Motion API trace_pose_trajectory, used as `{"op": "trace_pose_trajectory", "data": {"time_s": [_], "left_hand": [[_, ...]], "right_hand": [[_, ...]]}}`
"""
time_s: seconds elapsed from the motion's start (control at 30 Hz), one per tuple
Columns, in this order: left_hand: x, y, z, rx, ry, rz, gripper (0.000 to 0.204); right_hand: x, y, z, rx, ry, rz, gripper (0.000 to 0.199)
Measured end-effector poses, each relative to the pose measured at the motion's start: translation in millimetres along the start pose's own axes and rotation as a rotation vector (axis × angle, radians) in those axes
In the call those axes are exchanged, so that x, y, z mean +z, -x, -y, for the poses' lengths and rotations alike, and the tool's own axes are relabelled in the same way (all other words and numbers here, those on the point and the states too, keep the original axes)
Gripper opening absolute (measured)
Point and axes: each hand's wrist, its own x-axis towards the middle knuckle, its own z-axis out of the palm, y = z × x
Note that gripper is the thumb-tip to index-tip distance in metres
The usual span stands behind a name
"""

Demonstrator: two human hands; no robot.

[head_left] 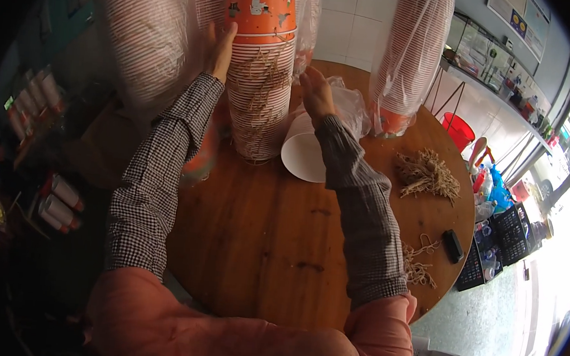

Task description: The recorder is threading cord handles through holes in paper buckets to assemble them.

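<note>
A tall stack of nested orange-and-white paper tubs (258, 103) stands upright on a round wooden table (260, 242), with an orange printed tub at its top. Thin tan strands (266, 71) cling to the stack's near side. My left hand (221, 51) lies along the stack's left side, its fingers stretched upward. To the right of the stack, my right hand (317, 94) is raised with its fingers apart. Below it a white-lined paper tub (303, 157) lies on its side, mouth toward me, beside a crumpled clear plastic bag (349, 106).
Bagged tub stacks stand at the left (146, 29) and the back right (408, 67). Tan strand bundles (428, 175) and a small black object (453, 246) lie on the table's right side. Beyond the edge are a red bucket (459, 132) and black crates (512, 233).
</note>
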Motion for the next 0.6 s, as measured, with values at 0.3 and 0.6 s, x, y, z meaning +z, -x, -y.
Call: {"op": "trace_pose_trajectory", "data": {"time_s": [0.3, 0.6], "left_hand": [[-16, 35, 25, -0.129, -0.328, 0.066, 0.073], [-29, 79, 65, -0.448, 0.031, -0.081, 0.072]], "right_hand": [[39, -70, -62, -0.072, -0.143, -0.241, 0.046], [75, 11, -36, -0.244, -0.137, -0.179, 0.057]]}}
